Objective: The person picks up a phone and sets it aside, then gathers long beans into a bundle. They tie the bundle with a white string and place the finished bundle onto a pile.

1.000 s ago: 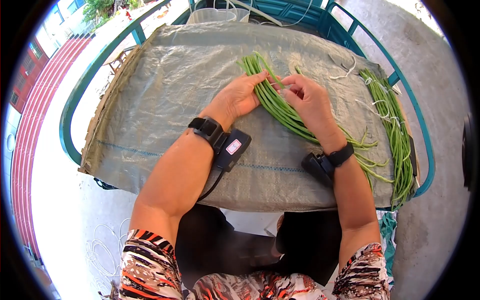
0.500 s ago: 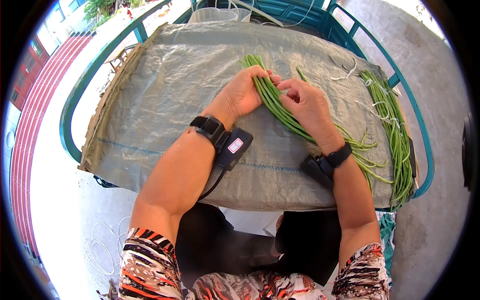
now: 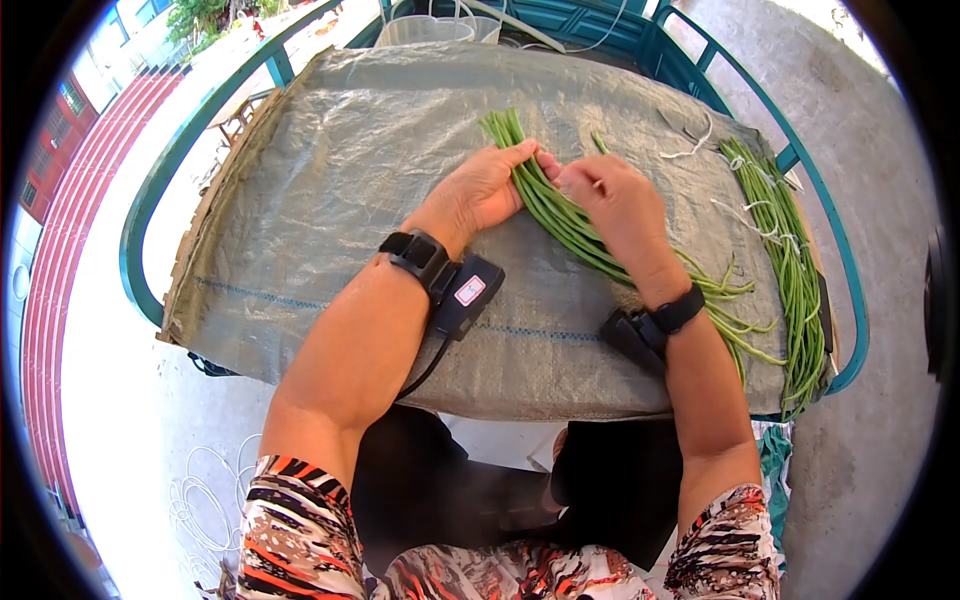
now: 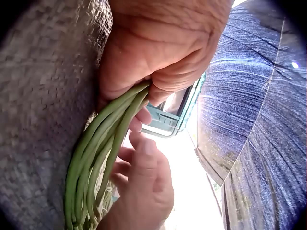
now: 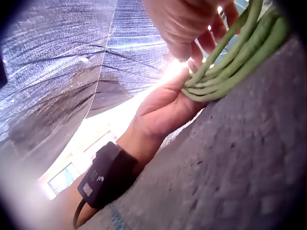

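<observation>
We hold a bunch of long green beans [image 3: 560, 215] that lies on the grey woven sack [image 3: 350, 170] covering the surface. Our left hand [image 3: 482, 190] rests on the sack at the left side of the bunch, and its fingers curl over the beans near their upper ends; the left wrist view shows the beans [image 4: 96, 163] passing under these fingers. Our right hand [image 3: 610, 200] is on the right side of the same bunch, with its fingers bent around the stems, and the fingertips of both hands almost meet above the beans. In the right wrist view the beans [image 5: 235, 62] are gathered between the two hands. A second bundle of long beans [image 3: 790, 260] lies well apart at the right edge of the sack, close to the teal metal rail [image 3: 830, 215].
</observation>
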The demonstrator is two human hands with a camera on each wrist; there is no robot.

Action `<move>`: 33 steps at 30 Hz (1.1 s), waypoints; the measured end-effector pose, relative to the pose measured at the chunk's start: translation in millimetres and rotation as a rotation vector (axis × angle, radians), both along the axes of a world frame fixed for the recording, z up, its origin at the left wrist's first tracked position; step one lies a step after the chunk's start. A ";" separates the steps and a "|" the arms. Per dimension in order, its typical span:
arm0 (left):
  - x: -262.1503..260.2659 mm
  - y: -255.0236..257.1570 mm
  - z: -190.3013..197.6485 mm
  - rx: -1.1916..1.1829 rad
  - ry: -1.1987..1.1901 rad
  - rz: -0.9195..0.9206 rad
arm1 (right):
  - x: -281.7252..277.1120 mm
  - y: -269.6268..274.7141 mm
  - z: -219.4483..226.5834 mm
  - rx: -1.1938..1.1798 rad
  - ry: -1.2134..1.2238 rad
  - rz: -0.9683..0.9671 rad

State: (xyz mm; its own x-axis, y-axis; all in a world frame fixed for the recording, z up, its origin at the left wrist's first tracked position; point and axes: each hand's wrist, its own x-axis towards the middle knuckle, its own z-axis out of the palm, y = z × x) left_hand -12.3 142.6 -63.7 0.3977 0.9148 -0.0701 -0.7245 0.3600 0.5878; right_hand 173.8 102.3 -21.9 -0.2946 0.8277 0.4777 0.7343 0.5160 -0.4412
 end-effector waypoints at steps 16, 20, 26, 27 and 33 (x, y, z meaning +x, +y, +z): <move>6.3 -12.1 14.9 -0.064 0.099 0.068 | 39.7 29.8 -13.4 -0.158 0.024 -0.383; 5.6 -10.1 12.7 -0.064 0.084 0.057 | 32.2 21.5 -6.0 -0.037 0.194 -0.230; 5.6 -12.6 14.2 -0.050 0.072 0.066 | 23.3 12.3 -4.9 -0.019 0.207 0.039; 6.0 -12.7 14.0 -0.056 0.075 0.072 | 22.4 11.6 -4.5 -0.030 0.186 0.075; 4.9 -12.8 11.9 -0.035 0.060 0.074 | 19.0 7.4 0.2 -0.047 0.113 0.121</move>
